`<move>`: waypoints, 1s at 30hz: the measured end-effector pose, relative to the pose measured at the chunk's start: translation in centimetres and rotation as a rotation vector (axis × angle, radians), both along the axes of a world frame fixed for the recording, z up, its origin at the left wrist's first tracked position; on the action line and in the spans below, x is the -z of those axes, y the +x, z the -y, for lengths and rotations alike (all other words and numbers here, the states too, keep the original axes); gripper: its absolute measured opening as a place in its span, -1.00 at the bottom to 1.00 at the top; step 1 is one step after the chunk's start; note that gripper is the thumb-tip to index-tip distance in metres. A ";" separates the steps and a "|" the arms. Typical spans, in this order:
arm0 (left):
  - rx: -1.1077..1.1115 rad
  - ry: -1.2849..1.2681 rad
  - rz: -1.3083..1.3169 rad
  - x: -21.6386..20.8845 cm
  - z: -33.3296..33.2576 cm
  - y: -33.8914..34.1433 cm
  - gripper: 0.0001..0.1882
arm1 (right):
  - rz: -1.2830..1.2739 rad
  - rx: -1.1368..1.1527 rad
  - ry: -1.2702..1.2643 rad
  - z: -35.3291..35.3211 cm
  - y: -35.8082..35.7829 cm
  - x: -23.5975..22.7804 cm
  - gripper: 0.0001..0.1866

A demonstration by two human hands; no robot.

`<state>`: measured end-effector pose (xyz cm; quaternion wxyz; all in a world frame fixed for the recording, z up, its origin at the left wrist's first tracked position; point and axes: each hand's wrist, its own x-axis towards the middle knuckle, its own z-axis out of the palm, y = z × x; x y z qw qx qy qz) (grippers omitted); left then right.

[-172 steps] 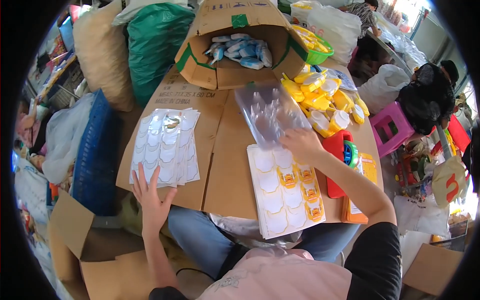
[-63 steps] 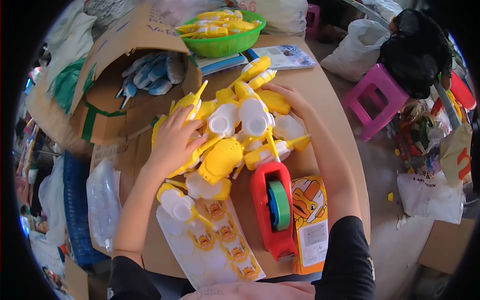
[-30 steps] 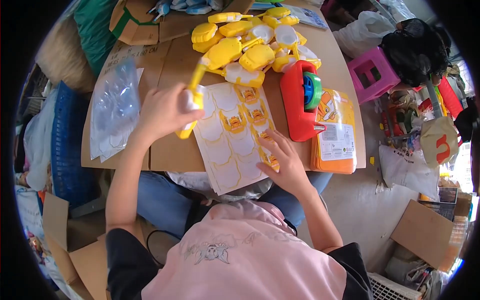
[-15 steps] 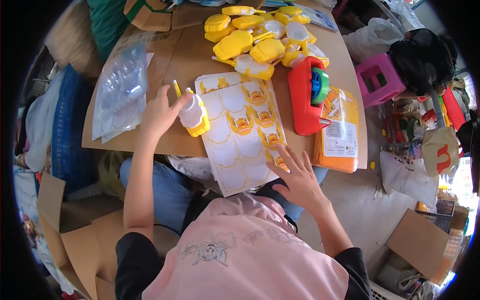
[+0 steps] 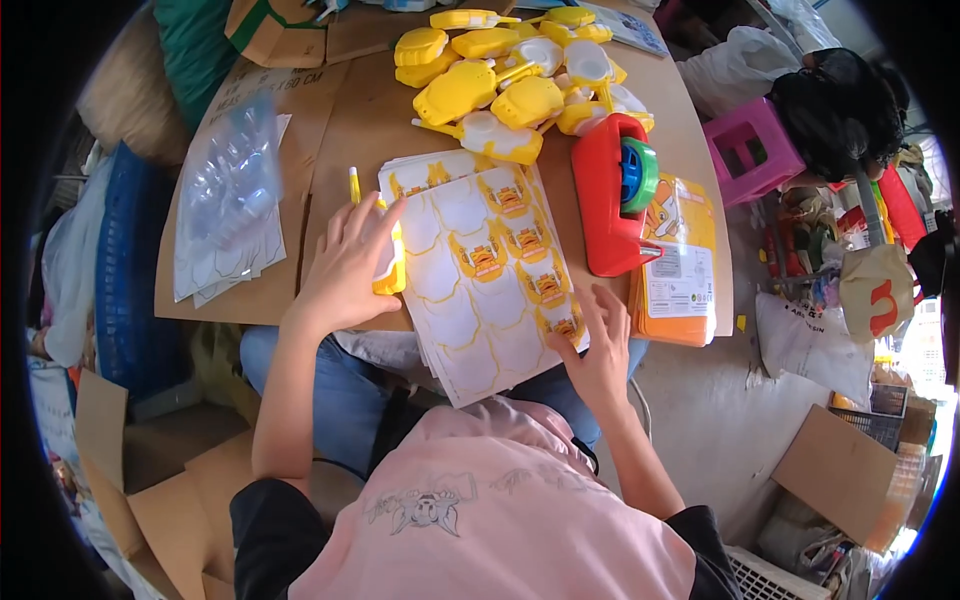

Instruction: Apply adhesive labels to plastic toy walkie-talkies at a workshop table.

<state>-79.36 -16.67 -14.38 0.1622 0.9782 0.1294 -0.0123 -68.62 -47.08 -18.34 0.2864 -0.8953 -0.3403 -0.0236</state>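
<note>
My left hand [image 5: 345,265] lies over a yellow-and-white plastic item with a thin stem [image 5: 397,275], its fingers spread and covering most of it. Whether the palm touches it is hidden. A sticker sheet [image 5: 470,320] lies to its right, on top of further sheets, with several orange-and-yellow stickers along its right side and bare outlines elsewhere. At the sheet's lower right edge, my right hand [image 5: 600,350] is open, thumb and fingers apart, the thumb close to the lowest sticker [image 5: 562,325].
Several similar yellow plastic items [image 5: 490,95] are piled at the back of the cardboard-covered table [image 5: 330,170]. A red tape dispenser [image 5: 597,200] stands right of the sheets, beside a stack of orange printed cards [image 5: 680,270]. Clear plastic pieces [image 5: 235,170] lie at the left.
My left hand has shifted right and closer over the yellow item, now hiding most of it. The right hand has moved slightly down and right, with its thumb and fingers turned upward.
</note>
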 end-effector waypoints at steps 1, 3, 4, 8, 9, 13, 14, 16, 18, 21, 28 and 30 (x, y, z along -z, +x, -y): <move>-0.001 -0.001 -0.002 0.2 -0.1 -0.1 0.16 | 0.093 -0.009 0.020 -0.2 0.0 -0.4 -0.37; -0.081 -0.093 0.208 0.5 -0.3 -0.4 0.14 | 0.092 -0.035 0.061 -1.2 0.2 -1.8 -0.37; -0.089 -0.085 0.325 1.1 -0.8 -0.5 0.10 | 0.093 -0.060 0.104 -1.7 0.3 -2.1 -0.38; -0.286 -0.316 0.423 2.5 -1.7 -1.3 0.01 | 0.138 -0.068 0.005 -3.3 1.0 -1.4 -0.24; -0.242 -0.343 0.458 3.1 -1.7 -1.3 0.01 | 0.163 -0.033 -0.082 -3.9 0.9 -1.4 -0.09; -0.169 -0.108 0.250 1.7 2.5 0.1 0.01 | 0.123 0.010 -0.160 -4.9 1.5 0.4 0.01; -0.144 -0.140 0.343 2.5 2.5 0.0 -0.04 | 0.126 0.009 -0.163 -4.9 1.5 0.4 0.01; -0.192 -0.064 0.361 3.0 2.3 -0.7 -0.08 | 0.033 0.001 -0.059 -4.9 1.5 0.4 0.00; -0.278 0.012 0.398 3.4 1.8 -1.4 -0.16 | 0.093 0.046 -0.078 -5.1 1.0 -0.2 -0.06; -0.303 0.000 0.401 3.3 1.8 -1.7 -0.14 | 0.162 0.060 0.061 -5.0 1.3 0.4 -0.19; -0.256 -0.100 0.620 -0.5 0.9 -1.4 -0.06 | -0.390 -0.041 0.396 -2.6 5.4 -6.2 -0.74; -0.162 -0.192 0.638 -3.1 1.3 -0.6 -0.07 | -0.493 -0.167 0.315 -2.1 5.4 -9.4 -0.72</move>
